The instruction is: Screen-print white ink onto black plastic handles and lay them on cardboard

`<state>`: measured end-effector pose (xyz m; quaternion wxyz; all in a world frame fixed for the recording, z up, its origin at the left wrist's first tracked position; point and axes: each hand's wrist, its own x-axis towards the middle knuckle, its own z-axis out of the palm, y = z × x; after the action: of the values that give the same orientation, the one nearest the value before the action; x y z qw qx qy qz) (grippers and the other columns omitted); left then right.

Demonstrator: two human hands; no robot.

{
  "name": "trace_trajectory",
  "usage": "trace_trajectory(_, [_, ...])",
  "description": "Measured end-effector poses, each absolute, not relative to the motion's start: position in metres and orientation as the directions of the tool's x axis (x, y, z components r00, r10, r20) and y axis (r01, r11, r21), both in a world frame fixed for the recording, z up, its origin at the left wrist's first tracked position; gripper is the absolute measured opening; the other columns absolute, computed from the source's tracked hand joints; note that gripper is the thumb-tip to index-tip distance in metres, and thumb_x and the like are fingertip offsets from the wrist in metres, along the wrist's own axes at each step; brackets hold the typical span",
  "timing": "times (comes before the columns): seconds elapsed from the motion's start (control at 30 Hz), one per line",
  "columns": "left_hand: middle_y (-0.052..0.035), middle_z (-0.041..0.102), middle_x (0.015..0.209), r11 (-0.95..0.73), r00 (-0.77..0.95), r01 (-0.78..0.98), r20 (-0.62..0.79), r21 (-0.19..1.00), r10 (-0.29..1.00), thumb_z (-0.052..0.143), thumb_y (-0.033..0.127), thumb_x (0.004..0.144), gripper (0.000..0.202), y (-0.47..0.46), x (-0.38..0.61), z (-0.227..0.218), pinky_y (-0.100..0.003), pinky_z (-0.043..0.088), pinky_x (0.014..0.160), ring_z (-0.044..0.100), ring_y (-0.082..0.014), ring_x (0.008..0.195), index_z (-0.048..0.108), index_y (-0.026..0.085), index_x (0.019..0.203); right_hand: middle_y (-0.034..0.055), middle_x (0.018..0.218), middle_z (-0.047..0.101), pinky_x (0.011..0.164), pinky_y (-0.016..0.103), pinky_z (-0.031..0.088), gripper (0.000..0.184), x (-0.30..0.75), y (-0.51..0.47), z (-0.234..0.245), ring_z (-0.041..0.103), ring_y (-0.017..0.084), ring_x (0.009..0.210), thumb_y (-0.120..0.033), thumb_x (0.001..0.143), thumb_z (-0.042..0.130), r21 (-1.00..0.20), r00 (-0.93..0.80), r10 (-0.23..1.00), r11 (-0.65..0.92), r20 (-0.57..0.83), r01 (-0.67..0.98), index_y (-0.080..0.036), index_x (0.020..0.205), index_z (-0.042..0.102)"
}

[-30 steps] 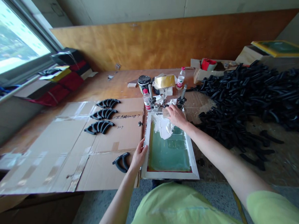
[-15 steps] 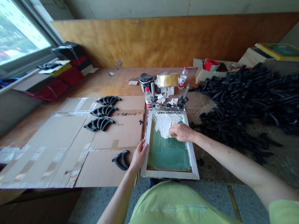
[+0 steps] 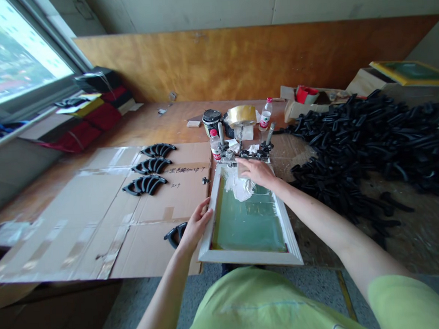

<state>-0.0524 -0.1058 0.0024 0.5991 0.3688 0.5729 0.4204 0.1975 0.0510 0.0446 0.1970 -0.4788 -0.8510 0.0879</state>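
A screen-printing frame (image 3: 249,260) with a pale border and green mesh stands in front of me, its far end at a metal hinge clamp (image 3: 237,156). My left hand (image 3: 198,222) grips the frame's left side. A patch of white ink (image 3: 238,187) is smeared over the far part of the mesh. At the far end, my right hand (image 3: 257,172) holds a small, flat, tan squeegee (image 3: 243,170), partly hidden by the fingers. Left of the frame, black curved handles (image 3: 145,185) lie in fanned rows, with more (image 3: 176,233) partly behind my left wrist.
Cardboard (image 3: 96,216) covers the table's left side. A large heap of black curved parts (image 3: 374,145) fills the right. Behind the clamp stand an ink tub (image 3: 212,122), a tape roll (image 3: 242,116) and two bottles, one a red-capped bottle (image 3: 265,115).
My right hand has moved away from me, from the mesh to the frame's far end. The frame's near end looks larger and raised, with my left hand still on its side.
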Motion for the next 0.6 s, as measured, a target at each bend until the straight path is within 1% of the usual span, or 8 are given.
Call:
trace_trajectory(0.07, [-0.002,0.068,0.083,0.36,-0.016,-0.12,-0.364,0.925,0.931,0.062,0.058,0.075,0.068,-0.101,-0.055,0.026,-0.023,0.045,0.051,0.06,-0.0138,0.059,0.052,0.022,0.132,0.004,0.11,0.066,0.079,0.03,0.047,0.06,0.212,0.075,0.057,0.062,0.019,0.086,-0.024,0.079,0.069,-0.366,-0.372,0.885,0.457,0.281,0.811,-0.029,0.136,0.049])
trace_trajectory(0.13, [-0.0034,0.068,0.089,0.284,-0.072,-0.148,-0.296,0.947,0.952,0.058,0.062,0.076,0.06,-0.091,-0.054,0.048,-0.023,0.047,0.053,0.061,-0.0145,0.064,0.061,0.019,0.118,0.0041,0.102,0.068,0.078,0.03,0.047,0.049,0.239,0.088,0.06,0.062,0.017,0.081,-0.024,0.083,0.062,-0.434,-0.242,0.909,0.379,0.339,0.817,-0.025,0.132,0.053])
trace_trajectory(0.23, [-0.0045,0.067,0.101,0.035,-0.135,-0.229,-0.067,0.973,0.989,0.06,0.062,0.075,0.053,-0.066,-0.047,0.077,-0.024,0.05,0.063,0.064,-0.0168,0.079,0.063,0.019,0.106,0.0053,0.087,0.069,0.075,0.031,0.048,0.028,0.283,0.083,0.042,0.062,0.018,0.075,-0.02,0.086,0.051,-0.535,0.052,0.946,0.136,0.321,0.834,-0.017,0.111,0.064])
trace_trajectory(0.3, [-0.0054,0.066,0.104,-0.052,-0.128,-0.3,0.014,0.953,0.992,0.061,0.058,0.076,0.051,-0.048,-0.04,0.092,-0.025,0.051,0.064,0.064,-0.0169,0.084,0.061,0.019,0.108,0.0059,0.082,0.068,0.075,0.033,0.048,0.02,0.297,0.066,0.016,0.062,0.02,0.075,-0.021,0.085,0.053,-0.534,0.129,0.963,0.017,0.235,0.845,-0.015,0.098,0.067])
trace_trajectory(0.37, [-0.0066,0.067,0.097,-0.041,-0.134,-0.354,-0.007,0.934,0.991,0.056,0.058,0.08,0.052,-0.035,-0.033,0.098,-0.024,0.051,0.061,0.064,-0.0159,0.081,0.058,0.017,0.112,0.0057,0.085,0.068,0.079,0.034,0.048,0.017,0.293,0.044,-0.012,0.062,0.02,0.081,-0.024,0.084,0.058,-0.508,-0.026,0.986,0.108,0.166,0.855,-0.016,0.097,0.066])
trace_trajectory(0.47, [-0.0069,0.068,0.093,-0.024,-0.217,-0.41,-0.072,0.912,0.974,0.047,0.062,0.085,0.057,-0.036,-0.02,0.082,-0.022,0.05,0.059,0.065,-0.0138,0.076,0.054,0.018,0.12,0.0066,0.103,0.065,0.09,0.036,0.044,0.03,0.268,0.012,-0.04,0.057,0.021,0.101,-0.024,0.081,0.066,-0.414,-0.37,0.918,0.394,0.141,0.82,-0.02,0.111,0.063])
trace_trajectory(0.53, [-0.0087,0.069,0.097,0.142,-0.114,-0.412,-0.205,0.9,0.972,0.05,0.061,0.084,0.058,-0.052,-0.007,0.056,-0.021,0.05,0.056,0.065,-0.0141,0.074,0.053,0.018,0.122,0.0072,0.105,0.062,0.092,0.038,0.042,0.026,0.247,-0.007,-0.041,0.054,0.022,0.104,-0.022,0.082,0.065,-0.347,-0.423,0.893,0.451,0.156,0.823,-0.022,0.109,0.064])
trace_trajectory(0.6, [-0.0129,0.07,0.102,0.419,0.111,-0.348,-0.406,0.839,0.907,0.054,0.062,0.082,0.061,-0.075,0.009,0.025,-0.024,0.051,0.055,0.067,-0.0175,0.077,0.054,0.015,0.122,0.0078,0.099,0.061,0.09,0.037,0.043,0.017,0.225,-0.028,-0.034,0.054,0.022,0.099,-0.022,0.086,0.062,-0.345,-0.376,0.904,0.426,0.204,0.836,-0.02,0.102,0.066])
